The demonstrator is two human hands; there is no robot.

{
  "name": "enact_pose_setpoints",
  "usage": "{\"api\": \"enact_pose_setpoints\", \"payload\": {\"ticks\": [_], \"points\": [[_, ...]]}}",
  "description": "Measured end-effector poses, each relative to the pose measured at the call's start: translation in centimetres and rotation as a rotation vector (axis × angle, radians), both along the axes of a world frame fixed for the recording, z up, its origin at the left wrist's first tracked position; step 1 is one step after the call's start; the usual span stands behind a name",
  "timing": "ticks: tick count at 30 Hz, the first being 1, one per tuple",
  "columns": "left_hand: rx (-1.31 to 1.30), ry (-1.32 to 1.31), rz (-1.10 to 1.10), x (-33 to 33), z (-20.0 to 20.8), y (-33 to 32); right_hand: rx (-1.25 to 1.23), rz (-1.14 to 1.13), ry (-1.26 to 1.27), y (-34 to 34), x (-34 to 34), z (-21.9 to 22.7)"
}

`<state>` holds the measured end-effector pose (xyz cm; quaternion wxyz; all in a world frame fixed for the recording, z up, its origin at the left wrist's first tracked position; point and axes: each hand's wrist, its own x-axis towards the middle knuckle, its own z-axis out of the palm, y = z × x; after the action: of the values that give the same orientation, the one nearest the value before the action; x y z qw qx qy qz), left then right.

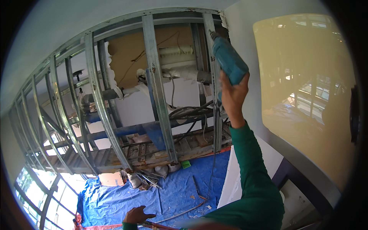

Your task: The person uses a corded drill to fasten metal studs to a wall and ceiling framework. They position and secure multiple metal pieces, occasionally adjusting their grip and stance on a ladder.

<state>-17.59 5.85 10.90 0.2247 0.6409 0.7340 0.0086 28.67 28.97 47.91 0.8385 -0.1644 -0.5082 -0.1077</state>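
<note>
My right hand (234,95) is raised with its fingers wrapped round the grip of a teal power drill (229,57). The drill points up and to the left, and its tip meets or nearly meets a vertical metal stud (216,84) at the frame's right end; I cannot tell whether it touches. A cord hangs below the drill. Low in the view, my left hand (137,215) has its fingers apart and holds nothing visible. Beside it lies a reddish bar-like thing, mostly cut off by the lower edge.
A row of metal studs (155,76) curves along the left. Behind it run wrapped pipes (184,73) and black cables (188,113). Blue tarp (180,191) covers the floor below, with metal offcuts and bags (163,170). A glossy cream panel (303,76) stands at right.
</note>
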Motion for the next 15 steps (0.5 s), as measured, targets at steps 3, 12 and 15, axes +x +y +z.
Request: {"api": "enact_pose_setpoints", "payload": {"ticks": [3,12,15], "points": [[0.046,0.014,0.004,0.1,-0.1,-0.1,0.022,-0.173,0.051,2.8,1.7,4.9],[0.038,0.048,0.066,0.8,1.0,-0.3,0.006,-0.019,0.112,6.6,4.2,13.5],[0.077,0.051,0.065,0.3,-0.1,-0.5,-0.011,0.007,0.095,6.7,4.9,14.7]]}}
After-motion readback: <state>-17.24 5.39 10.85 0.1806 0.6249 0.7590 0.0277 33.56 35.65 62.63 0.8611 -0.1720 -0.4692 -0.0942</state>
